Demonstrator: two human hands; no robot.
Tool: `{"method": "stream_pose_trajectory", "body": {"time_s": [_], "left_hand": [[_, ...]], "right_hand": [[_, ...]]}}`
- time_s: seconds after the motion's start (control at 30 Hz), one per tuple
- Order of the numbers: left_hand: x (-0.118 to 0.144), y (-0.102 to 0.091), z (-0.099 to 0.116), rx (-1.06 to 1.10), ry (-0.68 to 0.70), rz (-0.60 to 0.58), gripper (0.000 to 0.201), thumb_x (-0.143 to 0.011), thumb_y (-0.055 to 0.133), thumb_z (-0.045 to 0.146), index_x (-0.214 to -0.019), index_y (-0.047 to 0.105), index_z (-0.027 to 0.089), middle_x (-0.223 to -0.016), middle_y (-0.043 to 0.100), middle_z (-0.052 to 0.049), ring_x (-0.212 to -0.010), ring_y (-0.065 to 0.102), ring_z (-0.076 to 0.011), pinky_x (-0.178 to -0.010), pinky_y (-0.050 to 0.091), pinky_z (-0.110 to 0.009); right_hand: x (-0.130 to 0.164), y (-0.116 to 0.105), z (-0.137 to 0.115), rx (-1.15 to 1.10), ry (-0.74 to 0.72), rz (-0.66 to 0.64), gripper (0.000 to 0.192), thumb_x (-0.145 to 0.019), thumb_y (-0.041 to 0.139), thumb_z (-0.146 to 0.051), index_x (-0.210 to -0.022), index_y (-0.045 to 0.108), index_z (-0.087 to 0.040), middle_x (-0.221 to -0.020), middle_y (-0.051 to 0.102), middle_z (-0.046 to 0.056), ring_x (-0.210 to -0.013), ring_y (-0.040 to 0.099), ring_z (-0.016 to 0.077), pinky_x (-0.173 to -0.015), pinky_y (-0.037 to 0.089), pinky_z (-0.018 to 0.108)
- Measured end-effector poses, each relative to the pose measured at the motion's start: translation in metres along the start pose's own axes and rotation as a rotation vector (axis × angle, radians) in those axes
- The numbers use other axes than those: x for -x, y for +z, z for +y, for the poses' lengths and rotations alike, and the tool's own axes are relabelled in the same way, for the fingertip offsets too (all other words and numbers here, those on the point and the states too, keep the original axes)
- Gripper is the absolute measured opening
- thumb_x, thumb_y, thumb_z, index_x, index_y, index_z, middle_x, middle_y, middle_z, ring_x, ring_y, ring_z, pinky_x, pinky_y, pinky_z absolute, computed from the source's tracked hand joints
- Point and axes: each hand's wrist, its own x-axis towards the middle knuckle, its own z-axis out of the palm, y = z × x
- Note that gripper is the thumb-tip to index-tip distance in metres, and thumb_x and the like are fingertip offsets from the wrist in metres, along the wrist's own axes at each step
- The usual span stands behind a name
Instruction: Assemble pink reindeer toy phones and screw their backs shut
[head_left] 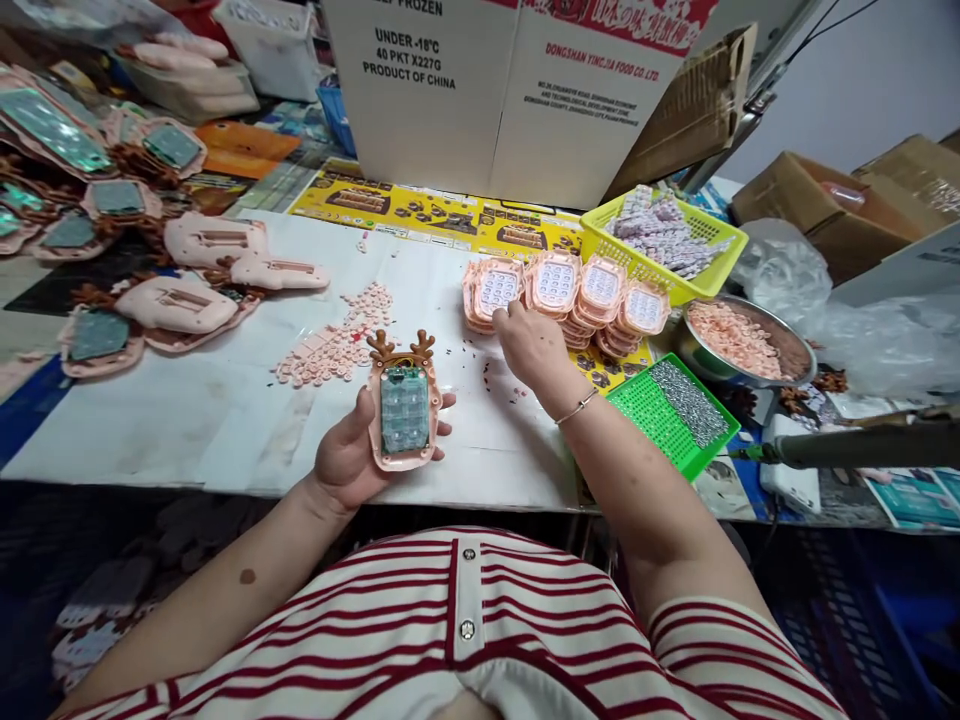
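Note:
In my left hand [349,450] lies a pink plastic toy phone shell [376,452] with brown antlers, its inner side up and a green circuit board [405,412] inside. The fingers curl round its right edge. My right hand [529,345] reaches to the leftmost stack of pink keypad frames [495,290], fingertips bent against its near edge. Whether they grip a frame is hidden. More keypad frames [602,285] stand stacked to the right. Small pink buttons [330,345] lie heaped on the white table covering behind the left hand.
Green tray [637,420] with screws and a metal bowl [795,375] of pink parts stand right. Behind is a yellow basket [592,245] of small parts. Phone shells [180,300] pile left; a carton [427,110] blocks the back. A dark tool [847,445] juts in from the right.

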Motion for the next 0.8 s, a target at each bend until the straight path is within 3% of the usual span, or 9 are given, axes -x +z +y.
{"method": "stream_pose_trajectory", "body": {"time_s": [0.13, 0.2, 0.33, 0.5, 0.6, 0.67, 0.73, 0.8], "left_hand": [[-0.004, -0.002, 0.005, 0.002, 0.052, 0.022, 0.067, -0.069, 0.086, 0.058, -0.119, 0.072, 0.016, -0.109, 0.077, -0.017, -0.077, 0.073, -0.0245, -0.063, 0.061, -0.033], [-0.006, -0.001, 0.008, -0.008, 0.052, 0.030, 0.069, -0.068, 0.087, 0.058, -0.119, 0.072, 0.014, -0.110, 0.076, -0.019, -0.076, 0.072, -0.0234, -0.063, 0.060, -0.032], [-0.009, 0.005, 0.013, -0.031, 0.085, 0.023, 0.073, -0.067, 0.087, 0.059, -0.123, 0.070, 0.015, -0.123, 0.071, -0.019, -0.077, 0.071, -0.0212, -0.062, 0.059, -0.031], [-0.001, 0.010, 0.008, -0.085, 0.122, 0.059, 0.066, -0.069, 0.088, 0.052, -0.124, 0.067, 0.022, -0.099, 0.076, -0.007, -0.075, 0.075, -0.0250, -0.061, 0.061, -0.035], [0.011, 0.011, 0.005, -0.112, 0.058, 0.061, 0.056, -0.073, 0.086, 0.047, -0.120, 0.068, 0.021, -0.092, 0.077, -0.005, -0.074, 0.076, -0.0268, -0.059, 0.062, -0.035], [0.021, 0.015, 0.004, -0.114, 0.010, 0.029, 0.053, -0.071, 0.086, 0.049, -0.112, 0.070, 0.020, -0.090, 0.077, -0.007, -0.072, 0.076, -0.0282, -0.056, 0.063, -0.035], [0.028, 0.020, 0.004, -0.124, -0.010, -0.020, 0.052, -0.070, 0.086, 0.052, -0.107, 0.072, 0.019, -0.089, 0.077, -0.008, -0.070, 0.076, -0.0282, -0.052, 0.062, -0.034], [0.032, 0.026, 0.004, -0.144, -0.011, -0.076, 0.053, -0.069, 0.086, 0.053, -0.108, 0.071, 0.020, -0.090, 0.077, -0.008, -0.067, 0.075, -0.0279, -0.049, 0.061, -0.033]], "right_hand": [[-0.002, 0.001, -0.001, 0.051, -0.038, 0.000, 0.038, -0.093, 0.033, 0.000, -0.105, 0.067, -0.012, -0.101, 0.071, 0.020, -0.074, 0.059, 0.0215, -0.059, 0.029, 0.036], [0.010, -0.003, -0.005, 0.089, -0.048, 0.052, 0.038, -0.095, 0.031, -0.002, -0.105, 0.066, -0.013, -0.098, 0.070, 0.018, -0.072, 0.057, 0.0199, -0.058, 0.028, 0.036], [0.053, -0.011, -0.023, 0.145, -0.134, 0.130, 0.036, -0.099, 0.031, -0.006, -0.101, 0.065, -0.016, -0.088, 0.069, 0.012, -0.068, 0.053, 0.0184, -0.058, 0.026, 0.037], [0.113, -0.007, -0.042, 0.055, -0.335, 0.119, 0.033, -0.101, 0.037, -0.010, -0.113, 0.066, -0.019, -0.084, 0.070, 0.007, -0.066, 0.052, 0.0174, -0.059, 0.032, 0.036], [0.138, 0.000, -0.039, -0.182, -0.393, 0.164, 0.031, -0.101, 0.043, -0.014, -0.116, 0.067, -0.026, -0.095, 0.072, 0.007, -0.079, 0.060, 0.0181, -0.068, 0.045, 0.035], [0.149, 0.005, -0.036, -0.467, -0.342, 0.250, 0.027, -0.099, 0.053, -0.023, -0.121, 0.067, -0.032, -0.113, 0.071, 0.008, -0.101, 0.066, 0.0219, -0.086, 0.053, 0.040], [0.155, 0.010, -0.037, -0.858, -0.167, 0.311, 0.039, -0.096, 0.060, -0.042, -0.134, 0.061, -0.034, -0.136, 0.063, 0.012, -0.122, 0.063, 0.0269, -0.101, 0.054, 0.047], [0.154, 0.015, -0.044, -1.301, 0.071, 0.225, 0.062, -0.096, 0.049, -0.062, -0.150, 0.045, -0.032, -0.148, 0.056, 0.015, -0.129, 0.062, 0.0280, -0.104, 0.055, 0.049]]}}
